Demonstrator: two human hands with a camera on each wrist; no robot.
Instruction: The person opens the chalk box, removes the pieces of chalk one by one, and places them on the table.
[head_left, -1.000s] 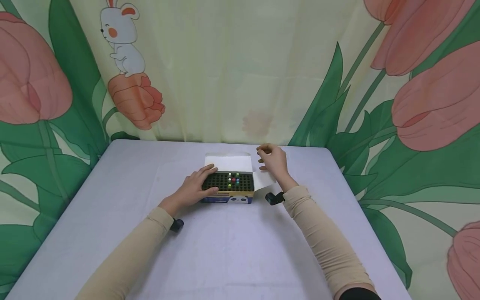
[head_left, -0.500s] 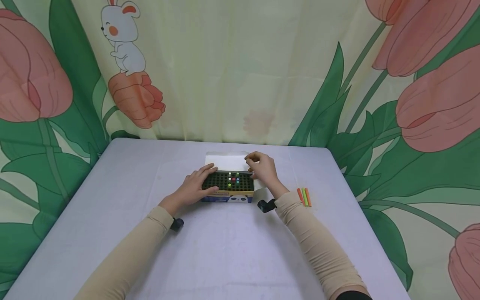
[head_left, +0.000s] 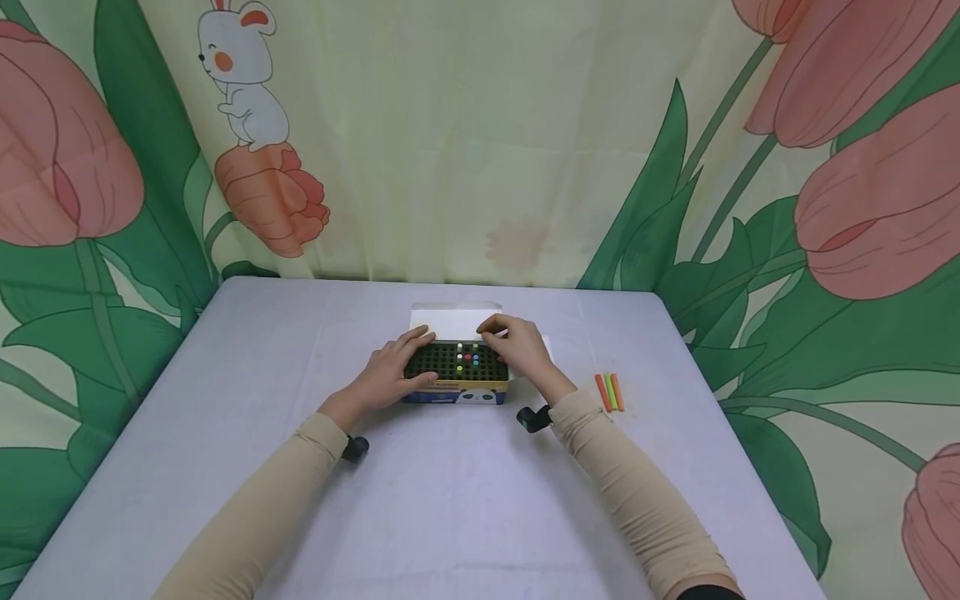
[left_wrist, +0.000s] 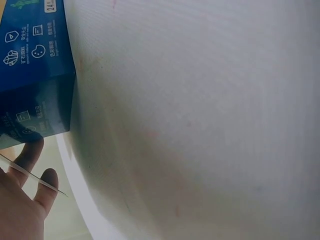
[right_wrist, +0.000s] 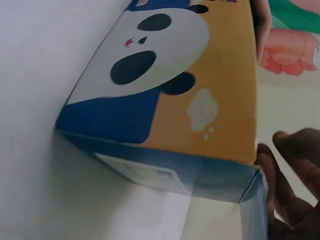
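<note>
A blue and orange chalk box (head_left: 457,394) with a panda on it stands upright, lid up, at the table's far middle. Its dark holed insert (head_left: 435,360) bears several coloured chalks, among them a red chalk (head_left: 467,357). My left hand (head_left: 390,367) holds the box at its left end, thumb along the front edge, fingers at the back. Above the box's right end is my right hand (head_left: 521,346), fingers loosely bent near the chalk tops. In the right wrist view its fingers (right_wrist: 300,147) hover past the rim; I see no chalk between them.
Two orange chalks and a green chalk (head_left: 612,392) lie side by side on the white-covered table (head_left: 450,500), right of the right forearm. The raised white lid flap (head_left: 450,321) stands at the back. A printed curtain (head_left: 465,167) hangs behind the table.
My right hand has moved left and slightly down, from beyond the box's right side to over its right end. The loose chalks have come into sight. My left hand stays on the box.
</note>
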